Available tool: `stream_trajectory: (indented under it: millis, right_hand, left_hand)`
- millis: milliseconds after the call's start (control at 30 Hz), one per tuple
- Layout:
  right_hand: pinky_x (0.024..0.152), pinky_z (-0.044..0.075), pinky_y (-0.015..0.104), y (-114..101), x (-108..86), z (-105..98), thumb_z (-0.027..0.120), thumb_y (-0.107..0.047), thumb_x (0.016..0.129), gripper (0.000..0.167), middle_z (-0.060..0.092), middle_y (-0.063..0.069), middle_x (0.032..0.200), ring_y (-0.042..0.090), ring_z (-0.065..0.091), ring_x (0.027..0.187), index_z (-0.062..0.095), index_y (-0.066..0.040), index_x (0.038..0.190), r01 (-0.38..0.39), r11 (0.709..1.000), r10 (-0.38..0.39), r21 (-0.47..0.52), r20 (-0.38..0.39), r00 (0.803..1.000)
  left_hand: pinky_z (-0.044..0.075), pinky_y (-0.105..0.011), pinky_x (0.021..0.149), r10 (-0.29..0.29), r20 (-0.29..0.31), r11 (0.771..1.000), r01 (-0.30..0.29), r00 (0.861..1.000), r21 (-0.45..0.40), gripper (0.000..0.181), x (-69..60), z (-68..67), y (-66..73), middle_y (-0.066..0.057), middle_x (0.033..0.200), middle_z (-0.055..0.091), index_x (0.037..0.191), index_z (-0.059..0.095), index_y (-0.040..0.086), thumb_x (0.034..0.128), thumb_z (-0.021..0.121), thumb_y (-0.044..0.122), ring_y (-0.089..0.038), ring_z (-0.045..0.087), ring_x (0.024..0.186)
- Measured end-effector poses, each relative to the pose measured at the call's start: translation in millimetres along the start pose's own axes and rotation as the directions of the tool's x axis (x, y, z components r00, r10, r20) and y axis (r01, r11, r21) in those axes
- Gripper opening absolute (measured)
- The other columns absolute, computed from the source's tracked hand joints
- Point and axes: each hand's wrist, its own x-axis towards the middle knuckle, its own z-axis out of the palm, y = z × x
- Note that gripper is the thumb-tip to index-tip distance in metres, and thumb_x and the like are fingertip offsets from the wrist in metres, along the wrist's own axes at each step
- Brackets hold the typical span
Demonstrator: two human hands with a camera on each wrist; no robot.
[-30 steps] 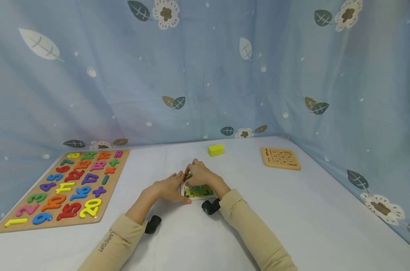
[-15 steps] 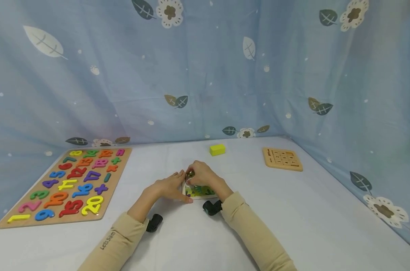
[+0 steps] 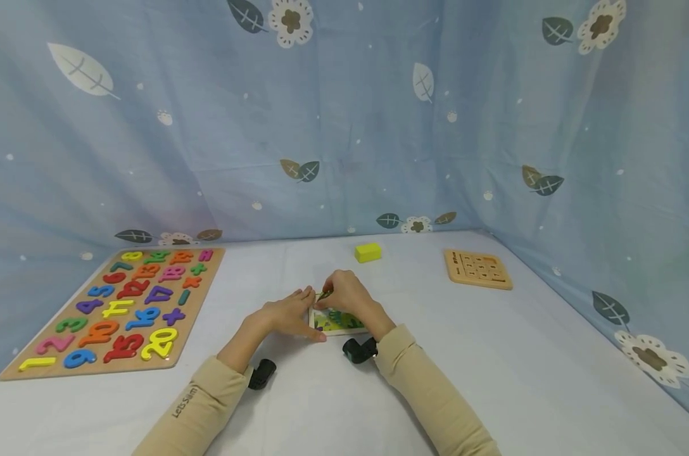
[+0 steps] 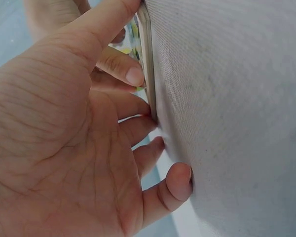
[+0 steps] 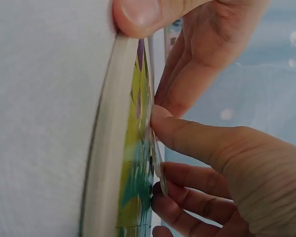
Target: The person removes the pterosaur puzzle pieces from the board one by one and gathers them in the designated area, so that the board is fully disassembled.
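A small picture puzzle board (image 3: pixel 339 322) with a pale rim and a green, yellow and teal picture lies flat in mid-table. My left hand (image 3: pixel 287 315) rests along its left side, thumb at the near edge; in the left wrist view its fingertips (image 4: pixel 148 121) touch the board's edge and the cloth. Over the board's far left part, my right hand (image 3: pixel 347 296) pinches a thin puzzle piece (image 5: pixel 161 173) between thumb and fingers. The piece stands tilted off the picture in the right wrist view. My right hand covers much of the board's far right part in the head view.
On the left lies a large wooden number board (image 3: pixel 176 354) with coloured numerals and signs. A yellow block (image 3: pixel 368 253) sits behind the hands. At the back right is a small wooden number-slide board (image 3: pixel 479 269). A blue patterned curtain (image 3: pixel 344 126) borders the white-covered table.
The view has shifted slightly. My right hand's fingers have drawn a little back to the right, and the dark green piece in them shows more tilted. My left hand stays at the board's edge.
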Motion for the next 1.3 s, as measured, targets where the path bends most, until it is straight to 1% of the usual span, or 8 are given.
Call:
stream_trajectory:
  millis: [167,400,500,633,867,967,1067,1300]
  right_hand:
    - [0.080,0.056,0.035,-2,-1.4,-4,0.082,-0.029,0.077,0.035,0.075,0.007,0.093,0.020,0.068,0.086,0.075,-0.003,0.098,0.013,0.998,-0.013,-0.057,0.009,1.000]
    - [0.079,0.054,0.032,2,-1.3,-12,0.084,-0.028,0.074,0.039,0.073,0.007,0.097,0.016,0.064,0.085,0.073,-0.002,0.101,0.064,0.997,-0.060,-0.042,0.084,0.995]
    - [0.076,0.053,0.029,2,-1.6,-13,0.085,-0.027,0.073,0.039,0.072,0.007,0.095,0.014,0.061,0.080,0.072,-0.002,0.100,0.076,0.996,-0.073,-0.046,0.072,0.995]
    - [0.077,0.054,0.030,0,-2.4,-13,0.086,-0.026,0.072,0.040,0.072,0.008,0.095,0.015,0.061,0.079,0.072,-0.001,0.100,0.088,0.994,-0.085,-0.062,0.048,0.995]
    - [0.081,0.055,0.032,0,-1.6,-10,0.085,-0.030,0.073,0.041,0.073,0.008,0.096,0.017,0.065,0.085,0.074,-0.001,0.101,0.022,0.999,-0.018,-0.050,0.078,0.997]
    - [0.081,0.055,0.033,1,-1.3,-10,0.085,-0.030,0.073,0.041,0.073,0.008,0.096,0.018,0.065,0.086,0.074,-0.001,0.101,0.022,0.999,-0.019,-0.037,0.081,0.997]
    - [0.081,0.054,0.033,0,-1.2,-10,0.085,-0.028,0.073,0.041,0.073,0.008,0.096,0.018,0.064,0.086,0.073,-0.001,0.102,0.054,0.998,-0.051,-0.034,0.073,0.996]
    - [0.072,0.050,0.028,-1,-1.5,-11,0.084,-0.021,0.074,0.034,0.068,0.007,0.086,0.014,0.056,0.075,0.072,-0.002,0.098,0.162,0.986,-0.160,-0.047,0.035,0.986]
  left_hand:
    - [0.023,-0.069,0.108,-0.005,-0.002,1.000,0.005,1.000,-0.007,0.107,-1.2,0.2,-0.3,-0.015,0.162,0.009,0.154,0.014,0.002,0.0809,0.067,0.060,-0.035,0.011,0.149]
    - [0.024,-0.069,0.108,-0.010,-0.019,1.000,0.010,1.000,-0.006,0.107,2.3,1.0,0.1,-0.012,0.163,0.009,0.154,0.014,0.004,0.0802,0.067,0.061,-0.031,0.010,0.150]
    - [0.024,-0.069,0.108,-0.007,-0.019,1.000,0.007,1.000,-0.006,0.107,2.4,1.1,0.8,-0.012,0.163,0.009,0.154,0.014,0.004,0.0799,0.067,0.061,-0.031,0.010,0.150]
    - [0.025,-0.068,0.108,-0.012,-0.023,1.000,0.012,1.000,0.001,0.107,2.2,1.2,1.2,-0.012,0.162,0.010,0.154,0.015,0.004,0.0798,0.067,0.061,-0.031,0.011,0.150]
    - [0.024,-0.068,0.109,-0.037,-0.017,0.999,0.037,0.999,0.003,0.107,0.1,1.4,1.9,-0.011,0.163,0.009,0.155,0.014,0.005,0.0797,0.067,0.061,-0.031,0.010,0.150]
    - [0.024,-0.068,0.109,-0.044,-0.015,0.999,0.044,0.999,0.006,0.107,-0.2,1.1,2.6,-0.011,0.163,0.009,0.155,0.014,0.006,0.0799,0.067,0.061,-0.031,0.010,0.150]
    - [0.024,-0.067,0.109,-0.048,-0.014,0.999,0.048,0.999,0.007,0.107,0.1,1.0,2.2,-0.010,0.163,0.008,0.155,0.013,0.006,0.0801,0.066,0.061,-0.030,0.010,0.150]
    - [0.024,-0.068,0.109,-0.057,-0.007,0.998,0.057,0.998,-0.001,0.106,-1.4,-0.8,4.3,-0.009,0.163,0.009,0.155,0.013,0.007,0.0808,0.066,0.061,-0.029,0.011,0.150]
